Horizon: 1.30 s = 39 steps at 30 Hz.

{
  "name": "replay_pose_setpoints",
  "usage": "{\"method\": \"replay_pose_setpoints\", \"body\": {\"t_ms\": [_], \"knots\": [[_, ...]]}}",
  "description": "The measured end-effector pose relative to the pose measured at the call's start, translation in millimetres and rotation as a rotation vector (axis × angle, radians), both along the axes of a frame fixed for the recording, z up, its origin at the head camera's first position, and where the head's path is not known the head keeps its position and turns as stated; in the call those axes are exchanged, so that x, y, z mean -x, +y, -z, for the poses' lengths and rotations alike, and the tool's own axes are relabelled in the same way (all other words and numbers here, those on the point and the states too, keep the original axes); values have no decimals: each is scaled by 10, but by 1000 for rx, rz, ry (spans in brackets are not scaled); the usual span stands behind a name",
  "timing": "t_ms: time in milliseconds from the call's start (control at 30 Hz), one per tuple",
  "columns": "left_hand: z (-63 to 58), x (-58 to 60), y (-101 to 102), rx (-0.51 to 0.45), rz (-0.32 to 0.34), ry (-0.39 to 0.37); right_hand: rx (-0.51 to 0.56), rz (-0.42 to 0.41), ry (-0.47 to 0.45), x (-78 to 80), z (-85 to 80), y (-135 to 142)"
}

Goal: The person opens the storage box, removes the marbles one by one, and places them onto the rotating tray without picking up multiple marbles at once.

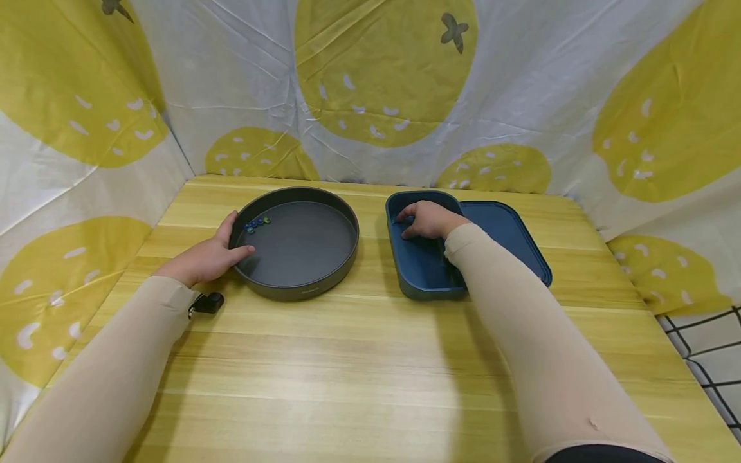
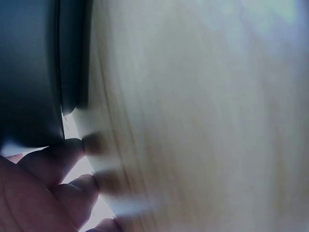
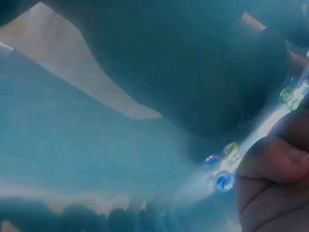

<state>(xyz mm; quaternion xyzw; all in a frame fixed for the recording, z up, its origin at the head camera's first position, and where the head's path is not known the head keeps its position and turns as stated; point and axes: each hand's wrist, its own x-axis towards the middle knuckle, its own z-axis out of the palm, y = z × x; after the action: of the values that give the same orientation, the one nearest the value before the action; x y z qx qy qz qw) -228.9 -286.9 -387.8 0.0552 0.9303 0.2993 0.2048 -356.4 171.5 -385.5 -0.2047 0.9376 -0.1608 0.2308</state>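
Note:
My left hand [image 1: 210, 257] holds the near-left side of a round dark grey cake pan [image 1: 301, 283], its thumb over the rim and its fingers along the outer wall. Several small glass marbles [image 1: 257, 224] lie inside the pan near that hand. My right hand [image 1: 429, 220] reaches down into a deep blue rectangular container [image 1: 425, 273], with index finger and thumb apart near its left wall. Beside this hand, in the right wrist view, more glass marbles [image 3: 223, 181] with blue and yellow-green swirls lie along the container's bottom edge. Part of the fingers is hidden there.
A flat blue lid [image 1: 509, 231] lies behind and right of the container, partly covered by the right forearm. Everything stands on a wooden table [image 1: 347, 360]. Printed cloth [image 1: 370, 154] hangs along the back and sides. A black wire grid [image 1: 703, 354] is at the right edge.

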Motion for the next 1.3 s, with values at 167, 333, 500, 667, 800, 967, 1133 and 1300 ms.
{"method": "replay_pose_setpoints", "body": {"t_ms": [167,333,500,667,800,967,1133,1300], "knots": [[-2,-5,-2,17,2,1,5,-35,5,4,28,-10],[-9,-9,1,25,1,-3,29,-43,-5,-15,38,-33],[-14,-12,16,18,0,-3,0,-76,-66,-67,-15,-14],[-22,-17,25,11,-1,8,-40,-117,-188,-115,-75,65],[-16,-15,15,8,-2,6,-32,-140,-248,-135,-88,106],[-11,-9,12,31,-2,7,-20,-153,-239,-124,-71,134],[-9,-6,13,36,-1,9,-23,-164,-234,-131,-84,163],[-24,-15,18,44,2,6,-27,-153,-242,-143,-92,185]]}}
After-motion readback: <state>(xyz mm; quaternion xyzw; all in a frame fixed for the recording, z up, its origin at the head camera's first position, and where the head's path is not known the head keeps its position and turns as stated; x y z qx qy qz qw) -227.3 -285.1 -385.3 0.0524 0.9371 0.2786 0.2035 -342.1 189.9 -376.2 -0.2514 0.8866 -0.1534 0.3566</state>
